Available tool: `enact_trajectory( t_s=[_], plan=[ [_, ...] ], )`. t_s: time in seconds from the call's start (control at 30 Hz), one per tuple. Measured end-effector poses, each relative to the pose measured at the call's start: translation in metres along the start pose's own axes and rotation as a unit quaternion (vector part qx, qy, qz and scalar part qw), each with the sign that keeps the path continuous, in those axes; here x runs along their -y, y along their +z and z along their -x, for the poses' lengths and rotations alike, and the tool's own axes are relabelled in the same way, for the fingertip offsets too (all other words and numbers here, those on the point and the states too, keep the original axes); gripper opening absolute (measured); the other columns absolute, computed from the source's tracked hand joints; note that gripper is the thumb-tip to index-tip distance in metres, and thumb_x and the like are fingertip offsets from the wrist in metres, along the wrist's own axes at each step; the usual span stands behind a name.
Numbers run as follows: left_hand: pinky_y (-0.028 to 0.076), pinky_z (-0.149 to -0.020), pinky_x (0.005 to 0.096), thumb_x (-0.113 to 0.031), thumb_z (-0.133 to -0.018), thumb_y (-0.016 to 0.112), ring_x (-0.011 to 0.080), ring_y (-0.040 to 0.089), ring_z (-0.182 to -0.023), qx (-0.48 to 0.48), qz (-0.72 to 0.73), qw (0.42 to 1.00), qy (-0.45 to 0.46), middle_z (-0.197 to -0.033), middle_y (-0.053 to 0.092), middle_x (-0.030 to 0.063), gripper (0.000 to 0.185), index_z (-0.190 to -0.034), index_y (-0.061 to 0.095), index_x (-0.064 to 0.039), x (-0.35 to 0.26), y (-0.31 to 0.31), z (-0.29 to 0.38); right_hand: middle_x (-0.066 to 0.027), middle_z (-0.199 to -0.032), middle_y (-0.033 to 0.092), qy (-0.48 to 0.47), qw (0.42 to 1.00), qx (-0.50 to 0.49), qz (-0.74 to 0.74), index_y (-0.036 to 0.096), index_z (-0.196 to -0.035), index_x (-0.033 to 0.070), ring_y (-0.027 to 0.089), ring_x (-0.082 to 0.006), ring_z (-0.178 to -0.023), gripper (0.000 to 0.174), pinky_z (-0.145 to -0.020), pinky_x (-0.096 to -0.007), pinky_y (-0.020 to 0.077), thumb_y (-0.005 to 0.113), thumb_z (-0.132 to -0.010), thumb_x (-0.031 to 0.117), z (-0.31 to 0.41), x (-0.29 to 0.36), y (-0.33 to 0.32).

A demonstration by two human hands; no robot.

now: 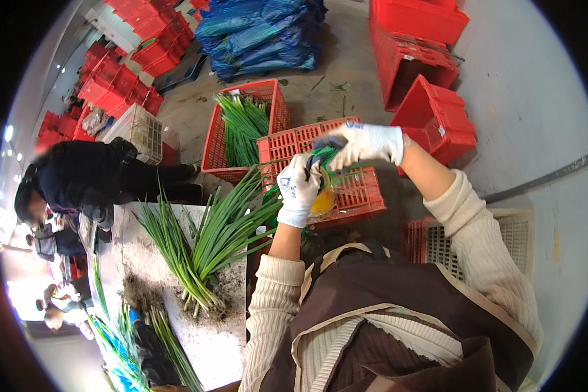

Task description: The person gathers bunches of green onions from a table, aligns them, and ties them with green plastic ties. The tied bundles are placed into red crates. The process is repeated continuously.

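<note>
Both my hands wear white knit gloves with dark-coated fingertips, above an upturned red plastic crate (360,188). My left hand (296,188) has its fingers curled on a bunch of thin green strands (327,156); whether these are ties or leaves I cannot tell. The same strands lie between the bent fingers of my right hand (365,144), which is partly blurred. Just below, a yellow round thing (323,202) in clear plastic rests on the crate, partly hidden by my left hand. Left of my hands, green onions (203,259) with soil-covered roots lie on the table (215,350).
A red crate (210,142) beyond the table holds more green onions (245,130). Blue wrapped bundles (262,36) are stacked behind it. Red crates (433,117) stand along the right wall. A person in dark clothes (90,171) stands across the table; another person's dark sleeve (152,350) reaches in at lower left.
</note>
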State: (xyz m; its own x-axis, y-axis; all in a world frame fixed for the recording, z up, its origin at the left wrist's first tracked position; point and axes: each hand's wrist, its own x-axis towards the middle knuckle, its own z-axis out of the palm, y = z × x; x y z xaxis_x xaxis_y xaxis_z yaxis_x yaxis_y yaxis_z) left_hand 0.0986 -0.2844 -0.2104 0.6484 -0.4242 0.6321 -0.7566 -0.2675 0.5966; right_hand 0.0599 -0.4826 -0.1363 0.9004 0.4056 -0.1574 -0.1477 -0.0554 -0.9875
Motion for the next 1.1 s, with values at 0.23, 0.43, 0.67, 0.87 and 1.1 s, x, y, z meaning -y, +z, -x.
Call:
enact_trajectory(
  t_s=[0.23, 0.43, 0.67, 0.87, 1.1],
  plan=[
    [0.049, -0.068, 0.0342, -0.019, -0.084, 0.071, 0.0212, 0.06, -0.071, -0.036, 0.11, 0.97, -0.215, -0.083, 0.064, 0.0117, 0.023, -0.095, 0.061, -0.001, -0.006, -0.028, -0.008, -0.004, -0.085, 0.068, 0.076, 0.988, -0.096, -0.098, 0.064, -0.105, 0.0, 0.062, -0.0107, -0.073, 0.024, -0.063, -0.0225, 0.0483, 0.066, -0.082, 0.006, -0.011, -0.05, 0.019],
    [0.048, -0.058, 0.0295, -0.01, -0.082, 0.072, 0.0109, 0.054, -0.059, 0.066, 0.036, 0.941, -0.329, -0.069, 0.062, 0.0012, 0.014, -0.083, 0.061, -0.001, -0.046, -0.053, 0.011, -0.0025, -0.075, 0.062, 0.016, 0.958, -0.204, -0.2, 0.061, -0.076, 0.004, 0.056, -0.0091, -0.066, 0.013, -0.061, -0.0242, 0.0449, 0.068, -0.085, 0.009, -0.034, -0.052, 0.06],
    [0.057, -0.07, 0.0322, -0.023, -0.093, 0.063, 0.0192, 0.064, -0.074, -0.19, 0.612, 0.638, -0.426, -0.091, 0.066, 0.0058, 0.019, -0.095, 0.058, -0.004, 0.018, -0.045, 0.049, 0.003, -0.063, 0.057, 0.113, 0.862, -0.31, -0.384, 0.063, -0.098, 0.01, 0.051, -0.0088, -0.05, 0.026, -0.047, -0.0219, 0.042, 0.065, -0.091, 0.035, -0.018, -0.084, 0.042],
    [0.048, -0.055, 0.0244, -0.042, -0.1, 0.043, 0.0103, 0.054, -0.059, -0.159, 0.774, 0.44, -0.427, -0.099, 0.066, -0.0051, 0.038, -0.113, 0.059, -0.01, 0.091, -0.032, 0.099, -0.0037, -0.08, 0.068, 0.011, 0.612, -0.05, -0.789, 0.064, -0.083, 0.007, 0.047, -0.0104, -0.047, 0.029, -0.045, -0.0236, 0.0448, 0.056, -0.096, 0.032, -0.005, -0.176, -0.002],
    [0.041, -0.047, 0.0208, -0.034, -0.098, 0.052, 0.0074, 0.046, -0.052, -0.217, 0.615, 0.569, -0.501, -0.108, 0.064, 0.0074, 0.038, -0.119, 0.054, -0.003, 0.137, 0.028, 0.134, 0.0045, -0.051, 0.042, 0.199, 0.767, -0.306, -0.528, 0.064, -0.087, 0.005, 0.03, -0.0055, -0.036, 0.03, -0.033, -0.0219, 0.0231, 0.054, -0.096, 0.032, -0.026, -0.262, -0.025]
  ],
)
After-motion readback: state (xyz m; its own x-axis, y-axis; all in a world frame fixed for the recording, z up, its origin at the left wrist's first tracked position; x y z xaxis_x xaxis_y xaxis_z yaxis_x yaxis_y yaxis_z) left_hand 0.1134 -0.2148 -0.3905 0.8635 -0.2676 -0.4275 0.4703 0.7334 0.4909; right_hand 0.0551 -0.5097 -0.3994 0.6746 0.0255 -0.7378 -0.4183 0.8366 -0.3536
